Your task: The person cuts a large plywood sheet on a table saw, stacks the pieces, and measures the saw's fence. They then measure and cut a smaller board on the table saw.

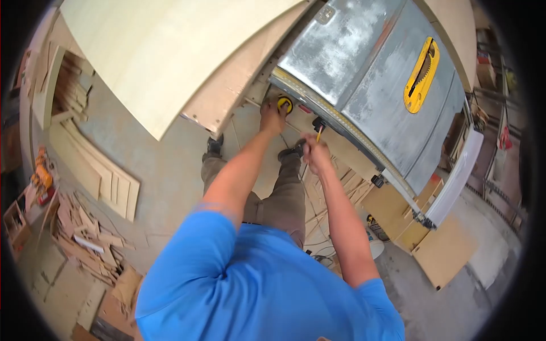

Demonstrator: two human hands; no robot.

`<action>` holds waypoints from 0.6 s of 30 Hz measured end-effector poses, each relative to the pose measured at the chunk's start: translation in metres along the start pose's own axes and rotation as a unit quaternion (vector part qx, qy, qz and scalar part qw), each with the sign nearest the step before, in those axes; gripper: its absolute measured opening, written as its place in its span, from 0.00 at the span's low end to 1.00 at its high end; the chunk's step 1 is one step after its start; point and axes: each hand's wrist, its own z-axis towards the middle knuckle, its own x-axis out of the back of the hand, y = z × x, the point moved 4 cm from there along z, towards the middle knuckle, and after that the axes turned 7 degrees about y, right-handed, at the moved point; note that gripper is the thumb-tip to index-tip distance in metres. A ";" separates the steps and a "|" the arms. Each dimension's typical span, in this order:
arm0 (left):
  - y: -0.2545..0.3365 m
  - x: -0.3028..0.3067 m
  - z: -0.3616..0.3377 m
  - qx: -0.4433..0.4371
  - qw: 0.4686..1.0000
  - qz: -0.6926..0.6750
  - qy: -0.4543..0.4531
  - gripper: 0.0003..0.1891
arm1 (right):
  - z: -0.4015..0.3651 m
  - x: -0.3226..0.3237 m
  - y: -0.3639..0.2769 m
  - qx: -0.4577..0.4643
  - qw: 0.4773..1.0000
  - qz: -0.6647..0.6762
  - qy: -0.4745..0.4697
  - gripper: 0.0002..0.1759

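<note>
My left hand (273, 118) is closed around a round yellow-and-black tape measure (285, 103), just off the front rail of a table saw (364, 62). Closed on a thin yellow pencil (319, 134) is my right hand (314, 152), a little lower and to the right, near a black knob (319, 122) at the rail. A saw blade shows in the yellow throat plate (422, 75) set into the grey, worn saw top. Between my hands and the rail I see a small red part (305, 109).
A large pale plywood sheet (165, 45) extends left of the saw. Stacked boards (105, 170) and scrap wood (85, 236) lie on the floor at left, near an orange power tool (41, 176). Thin offcuts and cables lie by my feet. A white curved rail (458, 179) is at right.
</note>
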 end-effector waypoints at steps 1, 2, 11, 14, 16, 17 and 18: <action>0.000 0.018 -0.015 -0.012 0.999 0.008 -0.052 0.27 | 0.016 -0.016 -0.008 -0.008 0.995 0.100 0.007 0.08; -0.005 0.037 -0.035 -0.050 0.994 0.007 -0.093 0.27 | 0.035 -0.028 -0.014 -0.015 0.980 0.199 0.007 0.07; -0.168 0.363 -0.081 0.199 0.960 -0.108 -0.165 0.30 | 0.082 -0.084 -0.005 0.021 0.906 0.413 0.091 0.06; -0.120 0.439 -0.021 0.229 0.935 -0.249 -0.110 0.35 | 0.041 -0.092 -0.011 0.030 0.982 0.027 0.183 0.10; -0.091 0.444 0.021 0.188 0.913 -0.340 -0.126 0.38 | 0.035 -0.086 0.000 0.158 0.927 -0.238 0.244 0.13; -0.073 0.446 0.040 0.168 0.898 -0.385 -0.132 0.40 | 0.047 -0.077 0.023 0.265 0.862 -0.344 0.262 0.14; -0.044 0.443 0.050 0.197 0.861 -0.459 -0.097 0.39 | 0.009 -0.098 0.027 0.264 0.871 -0.328 0.253 0.15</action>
